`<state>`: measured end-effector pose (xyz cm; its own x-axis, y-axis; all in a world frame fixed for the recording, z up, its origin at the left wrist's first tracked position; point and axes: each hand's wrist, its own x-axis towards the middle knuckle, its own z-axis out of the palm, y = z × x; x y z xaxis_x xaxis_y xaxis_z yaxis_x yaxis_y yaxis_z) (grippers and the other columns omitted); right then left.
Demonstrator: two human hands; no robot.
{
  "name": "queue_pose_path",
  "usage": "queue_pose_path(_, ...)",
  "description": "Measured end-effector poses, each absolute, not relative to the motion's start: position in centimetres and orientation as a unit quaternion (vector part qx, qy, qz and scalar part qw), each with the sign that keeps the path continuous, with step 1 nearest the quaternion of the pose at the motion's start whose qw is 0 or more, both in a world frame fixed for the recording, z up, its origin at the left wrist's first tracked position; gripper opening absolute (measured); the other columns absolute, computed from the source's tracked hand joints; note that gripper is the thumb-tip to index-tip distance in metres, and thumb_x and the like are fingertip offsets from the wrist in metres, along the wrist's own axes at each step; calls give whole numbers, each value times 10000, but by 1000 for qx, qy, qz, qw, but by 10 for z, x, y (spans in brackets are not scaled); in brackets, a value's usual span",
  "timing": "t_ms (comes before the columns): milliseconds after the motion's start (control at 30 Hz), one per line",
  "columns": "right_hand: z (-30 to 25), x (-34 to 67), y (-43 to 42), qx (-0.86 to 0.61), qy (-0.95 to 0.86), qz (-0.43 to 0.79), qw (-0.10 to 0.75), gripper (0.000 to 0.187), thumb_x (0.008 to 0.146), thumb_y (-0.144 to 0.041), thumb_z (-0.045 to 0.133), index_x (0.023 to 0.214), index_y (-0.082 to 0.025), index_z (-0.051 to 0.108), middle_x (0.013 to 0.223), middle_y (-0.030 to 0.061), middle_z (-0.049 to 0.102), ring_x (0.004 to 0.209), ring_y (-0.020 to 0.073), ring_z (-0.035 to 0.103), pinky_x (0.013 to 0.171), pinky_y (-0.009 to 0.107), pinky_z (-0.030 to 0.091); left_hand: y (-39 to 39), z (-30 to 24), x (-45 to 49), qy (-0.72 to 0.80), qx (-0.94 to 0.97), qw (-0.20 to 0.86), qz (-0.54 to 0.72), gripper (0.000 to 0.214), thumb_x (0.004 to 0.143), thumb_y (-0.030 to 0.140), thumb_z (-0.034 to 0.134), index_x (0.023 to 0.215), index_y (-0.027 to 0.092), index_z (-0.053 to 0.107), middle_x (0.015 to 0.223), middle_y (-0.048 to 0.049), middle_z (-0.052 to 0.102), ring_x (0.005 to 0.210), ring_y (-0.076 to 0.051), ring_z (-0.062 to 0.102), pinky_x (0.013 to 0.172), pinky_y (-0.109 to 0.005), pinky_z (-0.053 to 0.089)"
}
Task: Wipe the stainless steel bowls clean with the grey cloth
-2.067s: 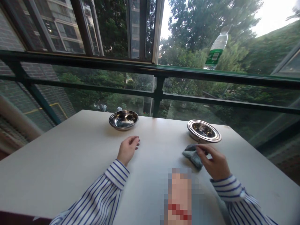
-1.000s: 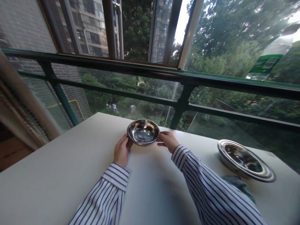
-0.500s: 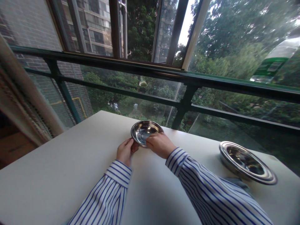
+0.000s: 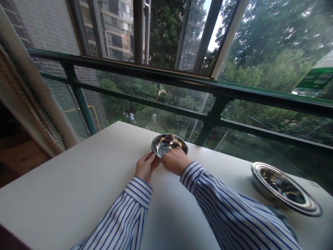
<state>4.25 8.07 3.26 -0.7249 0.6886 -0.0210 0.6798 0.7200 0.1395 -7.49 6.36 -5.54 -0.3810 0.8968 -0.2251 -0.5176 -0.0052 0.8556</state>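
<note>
A shiny stainless steel bowl (image 4: 164,143) stands near the far edge of the white table (image 4: 91,173). My left hand (image 4: 145,166) pinches the bowl's near left rim, thumb on top and fingers below. Over the bowl's near side, my right hand (image 4: 177,161) is closed, its curled fingers reaching down inside. Whatever those fingers hold, if anything, is hidden by the hand itself. Both wrists come out of blue-and-white striped sleeves.
To the right on the table sit stacked-looking steel basins with wide rims (image 4: 286,189), a greyish cloth (image 4: 279,213) beside them. Past the far edge runs a dark green railing (image 4: 156,78) before windows. A green-labelled bottle (image 4: 316,78) stands upper right; a curtain (image 4: 33,93) hangs left.
My right hand has shifted left across the bowl, from its right side toward the near side. My left hand keeps its hold on the rim. The whole view has turned slightly left.
</note>
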Motion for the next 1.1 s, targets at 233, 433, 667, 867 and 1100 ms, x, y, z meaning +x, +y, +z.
queue_pose_path(233,39,45,82,363,930,60,6,282,873,-216,429,884,-105,688,921,159,692,888,249,631,779,322,417,68,-53,-84,558,276,367,692,172,687,226,683,848,165,691,942,-99,686,938,-216,615,836,-336,472)
queue_pose_path(433,33,48,80,367,929,23,-35,256,874,-226,445,879,-127,681,914,123,691,911,237,615,826,322,395,71,-46,-79,579,354,293,674,70,654,243,693,699,192,708,999,-87,676,1037,-230,573,941,-312,393)
queue_pose_path(667,23,95,129,555,817,-52,-149,293,954,-257,374,1066,-108,600,1101,156,601,1049,244,552,888,385,414,71,-52,-78,583,389,260,664,158,690,261,681,819,180,723,1099,-116,651,1085,-232,557,942,-312,397)
queue_pose_path(867,-8,122,160,606,749,-203,-174,304,898,-328,538,1149,-156,541,1147,69,561,960,210,585,799,395,507,69,-53,-81,572,403,258,666,173,699,266,685,854,205,731,1095,-91,670,1076,-229,572,942,-323,409)
queue_pose_path(1100,-9,120,161,582,708,-268,-297,304,890,-338,549,1129,-148,553,1138,62,567,955,214,587,794,392,507,69,-54,-82,562,411,250,673,259,730,304,659,954,188,720,1167,-102,649,1137,-229,544,998,-347,371)
